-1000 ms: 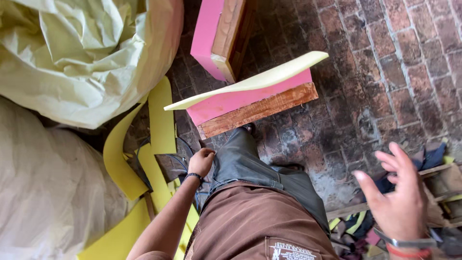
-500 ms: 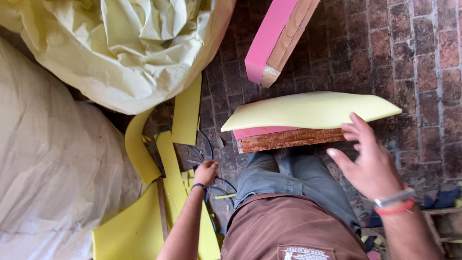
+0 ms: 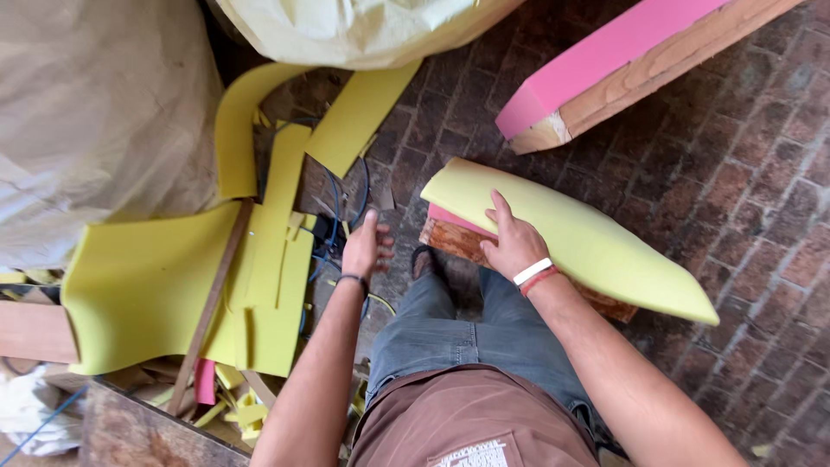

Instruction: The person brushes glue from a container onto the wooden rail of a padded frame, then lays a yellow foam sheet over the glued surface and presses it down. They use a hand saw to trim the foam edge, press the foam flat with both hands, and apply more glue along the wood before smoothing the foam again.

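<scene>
Head view looks straight down on a person standing on a brick floor [image 3: 743, 199]. The right hand [image 3: 512, 242] lies flat on a pale yellow foam panel [image 3: 588, 242], fingers spread and pressing its near edge; they rest on the surface rather than closing round it. The panel sits on top of a wooden seat base [image 3: 458, 242], with a strip of pink foam [image 3: 450, 216] showing between the two at the near end. It reaches from just ahead of the person's jeans out to the right, tapering to a blunt point.

The left hand [image 3: 367, 246] hangs in the air with loosely curled fingers, gripping nothing, above a tangle of blue cord [image 3: 333, 216] and beside a heap of yellow foam offcuts [image 3: 173, 285].

By its look the panel is light and soft, likely to bend or flop if lifted by one end, and easy to dent under fingertips. A hold with a flat palm near the middle, or both hands on the long edges, would suit it better than a pinch at the tip. A second pink-padded wooden piece [image 3: 622, 69] lies well apart at the upper right.
</scene>
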`<state>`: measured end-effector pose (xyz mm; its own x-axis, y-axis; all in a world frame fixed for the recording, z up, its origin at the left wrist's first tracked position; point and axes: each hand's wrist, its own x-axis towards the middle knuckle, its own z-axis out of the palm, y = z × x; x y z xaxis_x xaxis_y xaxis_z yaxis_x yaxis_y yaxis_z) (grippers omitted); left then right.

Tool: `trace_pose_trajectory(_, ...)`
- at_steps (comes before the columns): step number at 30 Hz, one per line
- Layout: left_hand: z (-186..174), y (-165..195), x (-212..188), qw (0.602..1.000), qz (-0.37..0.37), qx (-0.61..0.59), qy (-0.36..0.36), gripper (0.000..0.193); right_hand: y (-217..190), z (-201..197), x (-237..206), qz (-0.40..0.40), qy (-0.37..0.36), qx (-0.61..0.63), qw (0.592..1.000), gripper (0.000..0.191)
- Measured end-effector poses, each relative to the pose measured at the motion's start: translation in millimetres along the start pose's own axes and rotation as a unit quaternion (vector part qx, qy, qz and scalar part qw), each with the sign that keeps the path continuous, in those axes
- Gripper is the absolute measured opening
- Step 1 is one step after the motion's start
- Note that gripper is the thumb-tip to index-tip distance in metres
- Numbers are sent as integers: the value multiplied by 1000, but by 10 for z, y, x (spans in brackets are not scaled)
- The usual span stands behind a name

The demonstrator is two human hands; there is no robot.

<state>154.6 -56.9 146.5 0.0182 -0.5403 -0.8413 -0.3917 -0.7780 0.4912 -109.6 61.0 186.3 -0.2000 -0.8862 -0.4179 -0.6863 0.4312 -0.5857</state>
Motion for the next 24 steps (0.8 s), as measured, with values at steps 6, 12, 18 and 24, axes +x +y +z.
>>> trace_pose_trajectory(6, 346, 228, 483, 993, -42, 12, -108, 80, 138, 607, -50, 15, 13, -111, 994, 66)
trace_pose_trajectory(12, 552, -352, 679, 962, 54, 257, -75, 70, 236, 1178, -222, -13, 89, -140, 986, 52)
trace_pose_trajectory(18, 650, -1134, 793, 953, 203, 220, 37, 57, 187, 1193, 46, 96, -63, -177, 978, 58)
trace_pose_trajectory(24, 613, -1600, 1017, 987, 108, 114, -32, 55, 157, 1175, 668, 8, 44, -152, 987, 71)
